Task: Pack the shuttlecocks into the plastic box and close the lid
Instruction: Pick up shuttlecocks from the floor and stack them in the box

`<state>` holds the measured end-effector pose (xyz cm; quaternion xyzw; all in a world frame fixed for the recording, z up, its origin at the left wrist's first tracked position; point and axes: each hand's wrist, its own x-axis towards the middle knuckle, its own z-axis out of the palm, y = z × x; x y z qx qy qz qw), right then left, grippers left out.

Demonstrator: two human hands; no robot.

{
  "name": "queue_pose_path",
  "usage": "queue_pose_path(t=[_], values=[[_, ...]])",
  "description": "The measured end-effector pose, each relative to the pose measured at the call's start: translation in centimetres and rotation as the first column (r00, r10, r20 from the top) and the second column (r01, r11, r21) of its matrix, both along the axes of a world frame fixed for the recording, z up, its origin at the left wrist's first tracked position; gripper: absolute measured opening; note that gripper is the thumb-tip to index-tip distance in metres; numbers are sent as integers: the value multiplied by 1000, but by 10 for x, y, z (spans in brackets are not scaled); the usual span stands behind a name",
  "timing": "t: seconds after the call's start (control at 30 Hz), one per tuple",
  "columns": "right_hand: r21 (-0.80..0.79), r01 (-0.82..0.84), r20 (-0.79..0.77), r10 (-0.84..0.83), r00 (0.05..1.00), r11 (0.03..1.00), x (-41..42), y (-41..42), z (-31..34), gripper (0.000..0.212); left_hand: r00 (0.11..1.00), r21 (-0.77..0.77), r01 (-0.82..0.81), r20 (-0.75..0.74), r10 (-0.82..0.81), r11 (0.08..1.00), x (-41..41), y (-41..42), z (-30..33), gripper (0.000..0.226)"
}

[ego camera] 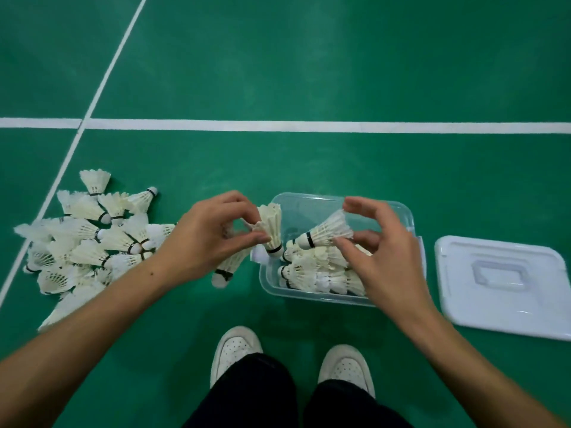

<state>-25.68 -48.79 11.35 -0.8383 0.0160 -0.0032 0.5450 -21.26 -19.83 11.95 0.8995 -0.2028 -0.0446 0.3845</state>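
- Shuttlecocks lie in a loose white pile [89, 242] on the green court floor [309, 72], at the person's left, just inside the white court lines [278, 125].
- More of them are packed in the near part of a clear plastic box [386, 208], which stands open on the floor in front of the person's feet; its far part shows bare bottom.
- The left hand [213, 239] is curled, thumb and fingertips drawn together on the feathers of one shuttlecock [272, 227], which is held upright with its cork tip down, right at the box's left rim.
- Another shuttlecock [227, 268] hangs or lies just beneath that hand, cork end toward the person; whether the hand holds it too I cannot tell.
- The right hand [383, 257] is over the box with its fingers spread and bent, thumb and forefinger wide apart.
- The feathered end of a second shuttlecock [324, 234] sits in that gap, touching the thumb tip; it lies tilted on top of the packed ones, cork pointing left. The grip looks loose rather than clamped.
- The white lid [506, 282] lies flat on the floor just to the right of the box, apart from it, with its recessed handle facing up.
- Two white shoes [234, 356] and dark trouser legs [256, 393] show at the bottom edge, near the box.
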Motion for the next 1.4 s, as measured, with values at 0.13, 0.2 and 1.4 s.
queue_pose_path(t=[0.13, 0.2, 1.4], values=[[-134, -6, -79, -5, 997, 991, -19, -16, -21, 53, 999, -33, 7, 47, -5, 999, 8, -27, -17, 35], [-173, -32, -103, 14, 995, 984, -25, -17, -32, 52, 998, -51, -1, 59, 4, 999, 10, -34, -23, 35], [-337, -292, 16, 316, 949, 895, 24, -18, -16, 37, 888, 325, 426, 28, -459, 845, 53, -77, -3, 29]])
